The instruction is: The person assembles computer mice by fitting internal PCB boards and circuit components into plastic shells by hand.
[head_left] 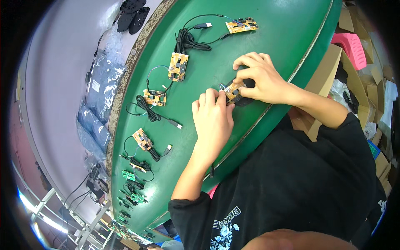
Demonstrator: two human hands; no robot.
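Observation:
A small tan circuit board (233,93) with black parts and a thin light wire lies between my hands near the table's front edge. My left hand (211,118) grips its left end with bent fingers and thumb. From the right, my right hand (262,81) closes thumb and forefinger on the board's other end, its remaining fingers curled above. A dark piece shows partly beneath the board; my fingers hide most of it.
The green belt (204,158) carries more tan boards (178,66) with black USB cables (189,39), and several green boards (137,198) farther left. Clear plastic bags (102,83) lie on the pale surface beyond the worn rim. Cardboard boxes (325,75) and a pink stool (352,50) stand at right.

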